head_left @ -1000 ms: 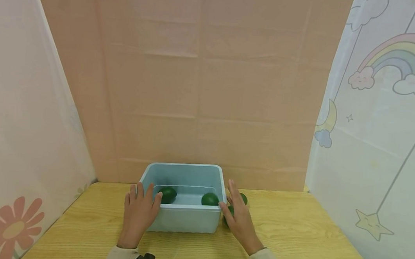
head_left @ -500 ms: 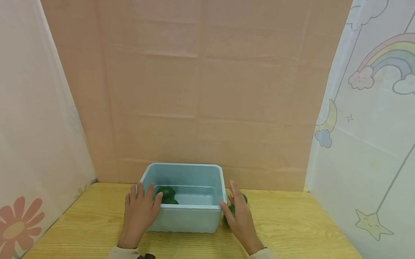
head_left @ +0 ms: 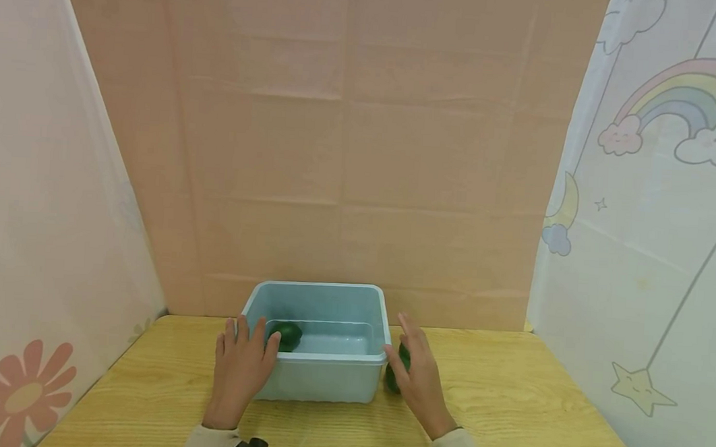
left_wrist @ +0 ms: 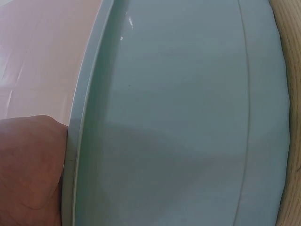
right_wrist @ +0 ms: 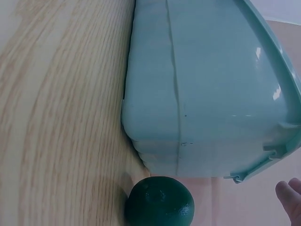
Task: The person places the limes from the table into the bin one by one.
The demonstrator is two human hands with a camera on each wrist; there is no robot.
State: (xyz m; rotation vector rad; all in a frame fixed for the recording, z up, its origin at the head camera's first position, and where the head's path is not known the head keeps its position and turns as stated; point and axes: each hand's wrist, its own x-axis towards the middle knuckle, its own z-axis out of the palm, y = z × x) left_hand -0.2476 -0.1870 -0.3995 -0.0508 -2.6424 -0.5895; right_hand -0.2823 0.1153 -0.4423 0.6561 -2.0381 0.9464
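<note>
Though the head view's lower edge cuts off the sleeves [head_left: 209, 442], the left hand [head_left: 242, 371] shows plainly, fingers spread on the blue bin's [head_left: 322, 381] near left corner. The right hand [head_left: 419, 383], fingers extended, appears to grasp nothing; thumb contact is unclear. Between it and the bin, a green object [right_wrist: 160, 202] sits partly hidden. Inside, another green object [head_left: 290, 335] lies beyond the left thumb, its lower edge obscured. Farther back rises the brown backdrop [head_left: 349, 169].
</note>
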